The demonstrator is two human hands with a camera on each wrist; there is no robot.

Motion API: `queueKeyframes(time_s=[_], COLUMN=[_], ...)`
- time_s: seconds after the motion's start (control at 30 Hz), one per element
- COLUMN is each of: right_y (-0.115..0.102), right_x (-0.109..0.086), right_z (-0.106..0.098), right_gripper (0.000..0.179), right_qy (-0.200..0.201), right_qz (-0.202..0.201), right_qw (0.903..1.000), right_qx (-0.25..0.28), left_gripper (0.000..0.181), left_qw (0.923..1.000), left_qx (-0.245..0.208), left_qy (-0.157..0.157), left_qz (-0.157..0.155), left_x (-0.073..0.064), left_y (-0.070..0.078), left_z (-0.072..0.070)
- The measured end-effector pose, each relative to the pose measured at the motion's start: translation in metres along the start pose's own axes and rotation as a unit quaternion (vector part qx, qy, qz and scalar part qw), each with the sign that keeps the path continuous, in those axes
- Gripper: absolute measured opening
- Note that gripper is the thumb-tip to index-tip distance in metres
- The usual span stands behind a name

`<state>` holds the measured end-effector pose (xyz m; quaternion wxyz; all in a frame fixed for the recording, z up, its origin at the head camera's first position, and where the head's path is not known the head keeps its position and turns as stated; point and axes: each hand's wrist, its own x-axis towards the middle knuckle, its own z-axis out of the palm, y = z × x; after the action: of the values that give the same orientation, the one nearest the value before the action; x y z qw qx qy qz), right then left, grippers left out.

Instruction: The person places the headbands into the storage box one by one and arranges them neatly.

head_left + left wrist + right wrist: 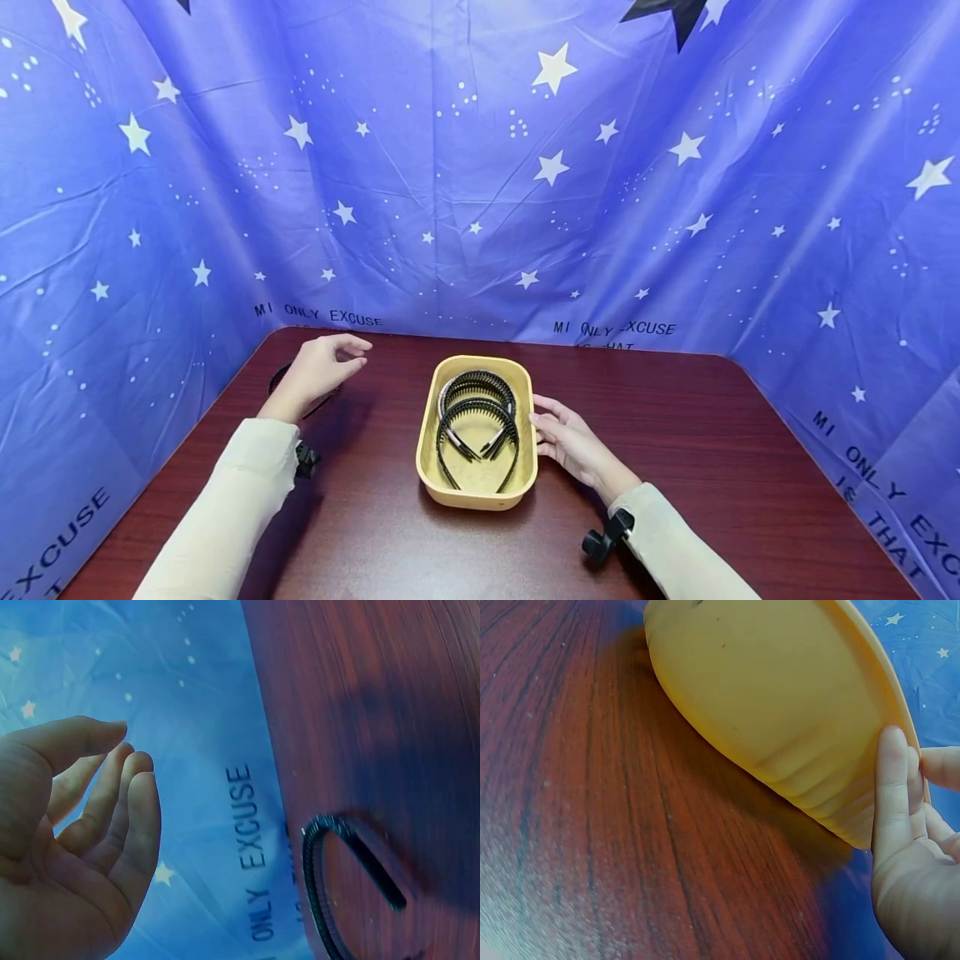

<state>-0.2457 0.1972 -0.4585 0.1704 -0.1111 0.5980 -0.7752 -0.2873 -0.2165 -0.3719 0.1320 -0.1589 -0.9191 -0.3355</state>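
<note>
A yellow rectangular plastic tub (426,483) with rounded corners holds several black toothed headbands (477,406), overlapping one another. My right hand (573,446) is at the tub's right side, its nearly straight fingers touching the outer wall and rim. In the right wrist view, a long finger lies along the yellow wall. My left hand (318,371) hovers at the far left with fingers loosely bent and nothing in them. A black headband (319,881) lies on the table below that hand, partly hidden by the wrist in the head view.
The dark red wooden table (645,417) has rounded far corners. A blue starry cloth (450,167) hangs along its back and sides. Black camera mounts (606,537) sit at both wrists.
</note>
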Motion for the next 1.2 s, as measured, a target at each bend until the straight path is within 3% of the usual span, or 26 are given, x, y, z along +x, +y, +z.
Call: queueKeyframes(time_s=[0.33, 0.53, 0.8, 1.2], right_y=[0.001, 0.001, 0.002, 0.002], right_x=[0.001, 0.002, 0.001, 0.0], right_z=[-0.001, -0.001, -0.001, -0.001], right_gripper=[0.059, 0.059, 0.06, 0.059], right_qy=[0.003, 0.004, 0.007, 0.008], right_qz=[0.002, 0.004, 0.006, 0.006], right_qw=[1.0, 1.0, 0.9999, 0.9999], right_qx=[-0.005, -0.004, -0.004, 0.003], left_gripper=[0.026, 0.027, 0.032, 0.034], left_qw=[0.9983, 0.9975, 0.9951, 0.9906], left_qx=[-0.002, 0.001, 0.002, 0.011], left_qy=[0.018, 0.036, 0.05, 0.065], left_qz=[-0.055, -0.06, -0.086, -0.119], left_x=[0.0, 0.001, -0.001, -0.015], left_y=[-0.029, -0.043, -0.065, -0.091], left_z=[-0.022, -0.033, -0.039, -0.04])
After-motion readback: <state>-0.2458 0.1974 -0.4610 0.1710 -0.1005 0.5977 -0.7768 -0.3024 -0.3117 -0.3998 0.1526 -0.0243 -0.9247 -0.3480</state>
